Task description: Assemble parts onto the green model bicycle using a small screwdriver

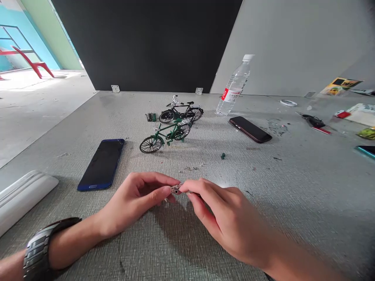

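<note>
Between the fingertips of both hands sits a small silvery metal part [175,189] with a round hole. My left hand [146,195] pinches it from the left, thumb in front. From the right, my right hand [219,207] grips it or a piece joined to it; its fingers cover most of that side. A green model bicycle [168,134] stands beyond the hands, and a black model bicycle [181,112] is close behind it. A tiny dark green piece [223,156] lies to the right, and small clear bits [191,168] lie just past my fingers.
A blue phone [102,164] and a white rounded case [26,199] lie at left. Small dark parts [150,117] sit beside the bicycles. A water bottle [236,86], a dark phone [250,129], a white ring [288,103] and keys [313,121] are at right.
</note>
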The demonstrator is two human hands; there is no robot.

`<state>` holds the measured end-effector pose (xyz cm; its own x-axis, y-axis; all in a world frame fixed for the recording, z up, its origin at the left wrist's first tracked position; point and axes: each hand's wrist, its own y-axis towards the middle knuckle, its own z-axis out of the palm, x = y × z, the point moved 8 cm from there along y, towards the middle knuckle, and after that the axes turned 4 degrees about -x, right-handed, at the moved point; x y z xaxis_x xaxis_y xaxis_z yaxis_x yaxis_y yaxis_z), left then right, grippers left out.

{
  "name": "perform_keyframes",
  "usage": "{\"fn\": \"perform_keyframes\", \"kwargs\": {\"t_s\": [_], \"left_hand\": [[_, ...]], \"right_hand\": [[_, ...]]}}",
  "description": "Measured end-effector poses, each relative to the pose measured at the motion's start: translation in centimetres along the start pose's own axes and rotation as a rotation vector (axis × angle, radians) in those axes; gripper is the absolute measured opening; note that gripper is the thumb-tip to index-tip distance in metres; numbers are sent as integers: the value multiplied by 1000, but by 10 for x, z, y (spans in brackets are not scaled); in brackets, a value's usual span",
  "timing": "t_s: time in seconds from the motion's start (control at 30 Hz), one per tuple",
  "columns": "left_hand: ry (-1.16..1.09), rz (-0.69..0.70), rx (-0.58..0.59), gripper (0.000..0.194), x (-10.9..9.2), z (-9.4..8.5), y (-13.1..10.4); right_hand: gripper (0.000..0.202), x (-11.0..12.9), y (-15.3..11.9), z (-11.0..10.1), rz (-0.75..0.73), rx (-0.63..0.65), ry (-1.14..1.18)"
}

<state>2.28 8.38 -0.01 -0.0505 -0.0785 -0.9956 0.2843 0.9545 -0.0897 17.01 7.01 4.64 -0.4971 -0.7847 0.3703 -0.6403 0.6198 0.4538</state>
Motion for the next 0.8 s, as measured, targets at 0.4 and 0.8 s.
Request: {"fn": "perform_keyframes", "kwargs": {"t_s": [0.4, 0.8], "left_hand": [[-289, -72, 103, 8, 3, 6, 5], [-353, -41, 102, 26, 8, 5, 8]], "right_hand": [[23, 1, -1, 2, -13, 24, 17], [22, 6, -1, 3, -59, 9, 3]]}}
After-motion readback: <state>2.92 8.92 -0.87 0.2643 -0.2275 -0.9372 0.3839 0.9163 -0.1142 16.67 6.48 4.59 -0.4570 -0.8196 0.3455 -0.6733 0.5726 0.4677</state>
